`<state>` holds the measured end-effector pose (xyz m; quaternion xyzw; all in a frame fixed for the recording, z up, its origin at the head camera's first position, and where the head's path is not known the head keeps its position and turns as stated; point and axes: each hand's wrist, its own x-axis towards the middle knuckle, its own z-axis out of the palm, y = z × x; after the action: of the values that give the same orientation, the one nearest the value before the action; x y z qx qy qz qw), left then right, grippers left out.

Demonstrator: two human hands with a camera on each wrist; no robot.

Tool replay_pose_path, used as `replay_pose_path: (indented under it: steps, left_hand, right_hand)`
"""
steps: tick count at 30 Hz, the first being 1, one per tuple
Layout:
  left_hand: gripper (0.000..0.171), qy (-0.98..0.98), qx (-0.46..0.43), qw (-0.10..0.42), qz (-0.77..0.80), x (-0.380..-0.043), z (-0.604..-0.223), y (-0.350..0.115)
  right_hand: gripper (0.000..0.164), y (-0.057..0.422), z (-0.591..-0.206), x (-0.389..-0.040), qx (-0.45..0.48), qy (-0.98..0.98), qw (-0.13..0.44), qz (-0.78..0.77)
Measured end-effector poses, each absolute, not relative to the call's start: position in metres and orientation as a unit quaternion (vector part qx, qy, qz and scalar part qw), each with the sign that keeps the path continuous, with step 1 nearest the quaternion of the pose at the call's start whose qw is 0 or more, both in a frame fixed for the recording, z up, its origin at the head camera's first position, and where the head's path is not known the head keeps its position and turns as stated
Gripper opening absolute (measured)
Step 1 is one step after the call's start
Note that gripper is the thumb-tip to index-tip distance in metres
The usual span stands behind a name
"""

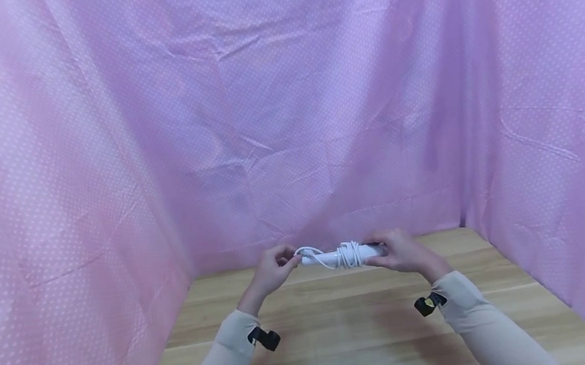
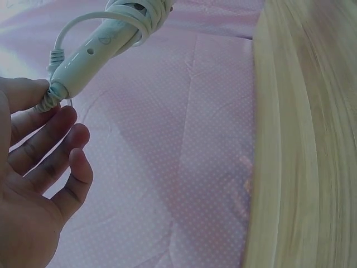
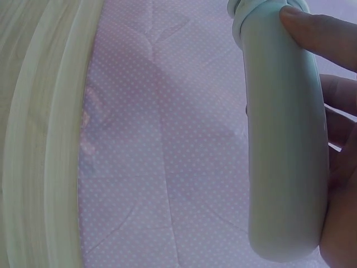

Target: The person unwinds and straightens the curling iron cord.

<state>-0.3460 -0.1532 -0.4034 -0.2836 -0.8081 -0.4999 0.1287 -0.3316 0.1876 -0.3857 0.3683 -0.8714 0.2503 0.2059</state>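
A slim white hair iron [image 1: 326, 259] is held level above the far part of the table, its white cord [image 1: 349, 256] wound several times round the middle. My left hand [image 1: 272, 271] pinches the cord's ribbed base at the left end between thumb and forefinger; the other fingers curve loosely below. In the left wrist view a loop of cord [image 2: 78, 19] arches beside the handle [image 2: 89, 56]. The right hand [image 1: 405, 252] grips the other end, thumb along the near side and fingers behind. That smooth, rounded barrel [image 3: 285, 139] fills much of the right wrist view.
Beneath both hands lies a wooden table [image 1: 335, 328]. Pink dotted cloth [image 1: 287, 120] hangs behind it and along the left and right sides. A black wrist camera [image 1: 266, 338] is strapped over the left sleeve, another camera [image 1: 428, 305] over the right.
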Motion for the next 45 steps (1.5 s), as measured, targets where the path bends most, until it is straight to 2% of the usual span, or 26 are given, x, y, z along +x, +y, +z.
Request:
replay_pose_path:
  steps: [3, 9, 13, 16, 24, 33, 39, 45]
  left_hand:
    - [0.01, -0.804, -0.281, 0.132, -0.507, -0.343, -0.404, -0.152]
    - [0.026, -0.793, -0.29, 0.117, -0.523, -0.327, -0.389, -0.147]
    - [0.021, -0.79, -0.286, 0.109, -0.532, -0.323, -0.381, -0.146]
    - [0.02, -0.784, -0.282, 0.108, -0.542, -0.335, -0.39, -0.147]
    - [0.012, -0.796, -0.254, 0.18, -0.519, -0.351, -0.402, -0.14]
    - [0.007, -0.8, -0.218, 0.194, -0.525, -0.349, -0.402, -0.138]
    - [0.006, -0.81, -0.229, 0.236, -0.486, -0.346, -0.404, -0.132]
    - [0.011, -0.827, -0.239, 0.236, -0.451, -0.343, -0.408, -0.13]
  right_hand:
    - [0.038, 0.187, -0.39, -0.332, 0.366, -0.872, 0.207, 0.249]
    - [0.041, 0.185, -0.392, -0.333, 0.357, -0.878, 0.19, 0.256]
    - [0.041, 0.183, -0.391, -0.335, 0.363, -0.875, 0.193, 0.255]
    - [0.041, 0.184, -0.39, -0.335, 0.363, -0.875, 0.201, 0.249]
    - [0.041, 0.183, -0.39, -0.334, 0.34, -0.888, 0.206, 0.232]
    - [0.041, 0.18, -0.394, -0.332, 0.339, -0.886, 0.225, 0.223]
    - [0.04, 0.179, -0.398, -0.333, 0.337, -0.887, 0.222, 0.224]
    - [0.038, 0.178, -0.4, -0.333, 0.34, -0.887, 0.222, 0.219]
